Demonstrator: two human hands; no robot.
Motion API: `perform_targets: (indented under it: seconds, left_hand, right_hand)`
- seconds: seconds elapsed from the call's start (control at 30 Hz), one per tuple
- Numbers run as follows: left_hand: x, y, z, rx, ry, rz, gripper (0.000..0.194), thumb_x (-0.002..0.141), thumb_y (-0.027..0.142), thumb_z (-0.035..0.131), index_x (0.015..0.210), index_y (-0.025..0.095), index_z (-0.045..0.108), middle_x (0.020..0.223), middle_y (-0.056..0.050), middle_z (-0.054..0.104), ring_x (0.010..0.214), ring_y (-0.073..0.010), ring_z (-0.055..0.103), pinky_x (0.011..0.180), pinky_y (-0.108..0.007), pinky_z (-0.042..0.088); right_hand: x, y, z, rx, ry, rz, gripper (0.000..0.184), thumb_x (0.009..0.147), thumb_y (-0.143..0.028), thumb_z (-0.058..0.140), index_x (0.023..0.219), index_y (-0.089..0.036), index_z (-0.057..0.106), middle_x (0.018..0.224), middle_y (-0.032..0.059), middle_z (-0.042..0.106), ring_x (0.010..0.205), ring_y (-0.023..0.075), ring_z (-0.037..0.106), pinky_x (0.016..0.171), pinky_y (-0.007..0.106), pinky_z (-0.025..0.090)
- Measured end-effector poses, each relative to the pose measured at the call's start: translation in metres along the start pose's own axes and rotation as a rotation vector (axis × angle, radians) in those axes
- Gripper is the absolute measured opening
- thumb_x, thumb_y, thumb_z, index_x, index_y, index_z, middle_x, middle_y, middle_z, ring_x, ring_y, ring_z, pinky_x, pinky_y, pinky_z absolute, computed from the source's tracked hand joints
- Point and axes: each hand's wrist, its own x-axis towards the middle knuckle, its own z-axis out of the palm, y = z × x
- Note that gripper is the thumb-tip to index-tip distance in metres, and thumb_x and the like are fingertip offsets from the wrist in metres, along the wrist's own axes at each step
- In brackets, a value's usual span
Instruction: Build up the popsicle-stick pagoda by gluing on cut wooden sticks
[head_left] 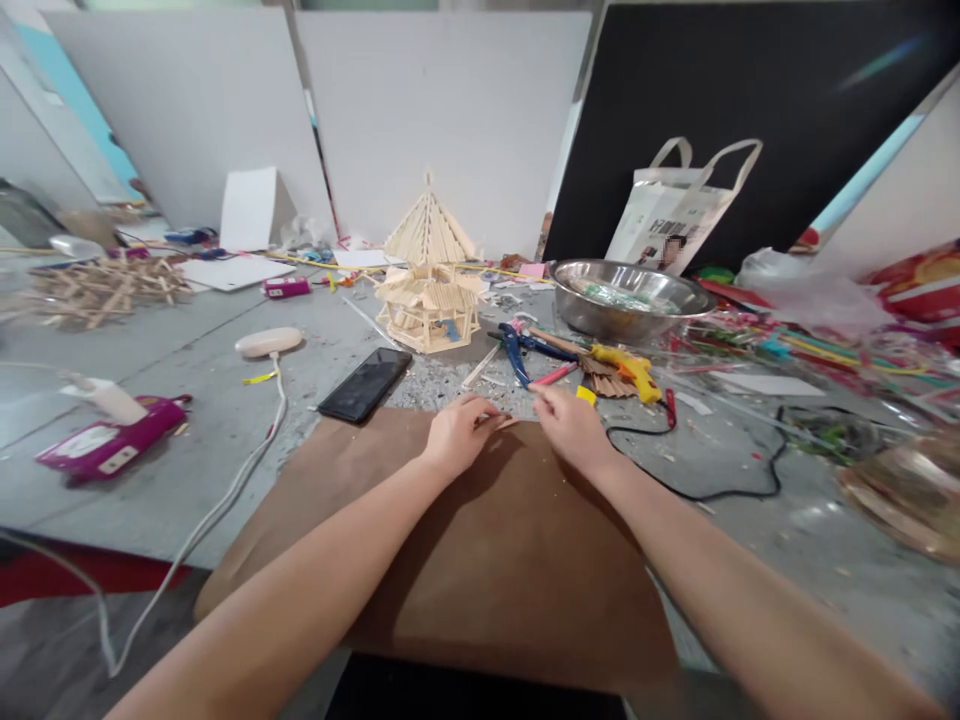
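My left hand [459,436] is closed in a pinch, with a thin brownish sliver showing at its fingertips; I cannot make out what it is. Beside it, my right hand [574,428] is also closed, thumb and forefinger together, and whatever it may hold is hidden. Both hands are low over the far edge of a brown sheet [495,560], which hangs over the table's front. Just beyond them lie blue-handled pliers [514,355] and a yellow glue gun [628,370]. A small pavilion model of pale wooden sticks [429,300] with a pointed roof stands farther back.
A black phone [365,384] lies left of the hands. Farther left are a white cable [251,470], a purple power strip [112,437] and a pile of sticks [105,290]. A steel bowl [630,325] stands at the back right. A black cord [720,497] loops across the right side.
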Motion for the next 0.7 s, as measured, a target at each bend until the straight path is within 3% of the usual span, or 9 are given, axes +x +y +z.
perform_targets:
  seconds: [0.07,0.13,0.2,0.27,0.43,0.57,0.7]
  left_hand:
    - [-0.001,-0.001,-0.001,-0.019,0.047,0.037,0.014,0.078,0.026,0.053,0.073,0.017,0.062,0.077,-0.002,0.059,0.071,-0.0114,0.054,0.065,-0.021,0.043]
    - [-0.002,-0.002,0.0,-0.039,0.082,0.108,0.014,0.079,0.026,0.052,0.075,0.017,0.063,0.079,-0.003,0.059,0.074,-0.0114,0.055,0.067,-0.021,0.043]
    - [-0.002,-0.003,0.001,-0.055,0.081,0.162,0.015,0.079,0.026,0.051,0.075,0.018,0.063,0.079,-0.003,0.059,0.075,-0.0113,0.055,0.069,-0.022,0.043]
    - [-0.001,-0.004,0.002,-0.088,0.039,0.159,0.012,0.078,0.024,0.052,0.078,0.018,0.063,0.081,-0.003,0.059,0.072,-0.0104,0.055,0.069,-0.022,0.044]
    - [0.006,-0.005,0.0,-0.348,-0.052,-0.162,0.037,0.07,0.027,0.06,0.104,0.016,0.053,0.085,-0.002,0.059,0.049,-0.0042,0.046,0.05,-0.019,0.043]
    - [0.008,0.0,-0.003,-0.568,-0.24,-0.349,0.021,0.073,0.032,0.056,0.083,0.013,0.057,0.058,0.003,0.055,0.041,-0.0044,0.046,0.039,-0.016,0.039]
    - [0.007,0.002,-0.006,-0.684,-0.21,-0.426,0.014,0.076,0.026,0.053,0.071,0.014,0.051,0.043,0.007,0.047,0.035,-0.0041,0.044,0.037,-0.015,0.038]
  right_hand:
    - [0.0,-0.008,-0.001,0.302,0.01,0.22,0.026,0.081,-0.032,0.038,0.085,-0.017,0.059,0.08,0.0063,0.066,0.061,0.0139,0.059,0.051,0.024,0.043]
    - [-0.003,-0.014,0.002,0.602,-0.13,0.356,0.033,0.079,-0.044,0.041,0.074,-0.016,0.057,0.065,0.0033,0.064,0.039,0.0094,0.05,0.036,0.021,0.035]
    - [-0.006,-0.017,0.009,0.84,-0.248,0.402,0.036,0.075,-0.05,0.045,0.07,-0.016,0.054,0.052,-0.0002,0.058,0.029,0.0063,0.04,0.029,0.019,0.027]
    - [-0.01,-0.017,0.015,0.969,-0.265,0.378,0.033,0.072,-0.049,0.05,0.069,-0.016,0.053,0.042,-0.0042,0.052,0.027,0.0051,0.037,0.028,0.017,0.026]
    - [-0.011,-0.016,0.022,0.972,-0.175,0.347,0.028,0.072,-0.045,0.051,0.069,-0.017,0.051,0.039,-0.0066,0.048,0.027,0.0049,0.038,0.027,0.015,0.029]
    - [-0.013,-0.017,0.025,0.935,-0.13,0.31,0.028,0.072,-0.045,0.052,0.072,-0.017,0.051,0.047,-0.0048,0.054,0.029,0.0049,0.041,0.026,0.015,0.03]
    - [-0.016,-0.019,0.027,0.939,-0.162,0.286,0.029,0.074,-0.045,0.048,0.067,-0.017,0.051,0.04,-0.0052,0.05,0.028,0.0054,0.04,0.028,0.015,0.031]
